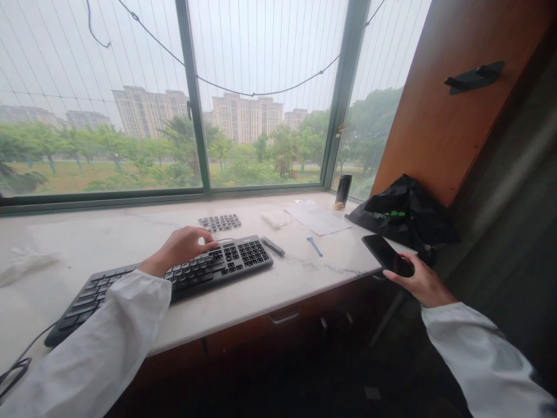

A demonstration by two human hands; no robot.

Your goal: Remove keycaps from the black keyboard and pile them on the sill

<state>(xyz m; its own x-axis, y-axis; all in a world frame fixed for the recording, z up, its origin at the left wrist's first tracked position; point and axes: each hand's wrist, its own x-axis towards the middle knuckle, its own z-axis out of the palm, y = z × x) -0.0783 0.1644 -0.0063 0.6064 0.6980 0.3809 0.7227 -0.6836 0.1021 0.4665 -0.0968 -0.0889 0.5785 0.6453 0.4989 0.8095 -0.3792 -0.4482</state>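
A black keyboard [195, 278] lies slantwise on the white countertop. The number pad [253, 253] and the keys beside it look stripped of their caps. Over the keyboard's back edge is my left hand [180, 249], with thumb and finger curled together in a pinch. Anything between those fingertips is too small to make out. Behind the keyboard, loose keycaps [220, 222] are laid out in rows. My right hand [424, 281] grips a black smartphone [383, 252] at the counter's right front edge, its dark screen facing up.
Right of the keyboard lie a dark narrow tool [273, 246] and a blue plastic strip [314, 247]. Farther back are a paper sheet [319, 217], a crumpled clear wrapper [277, 219], a black can [343, 190] and a black bag [404, 212]. White tissue [28, 264] lies left. Windows stand behind.
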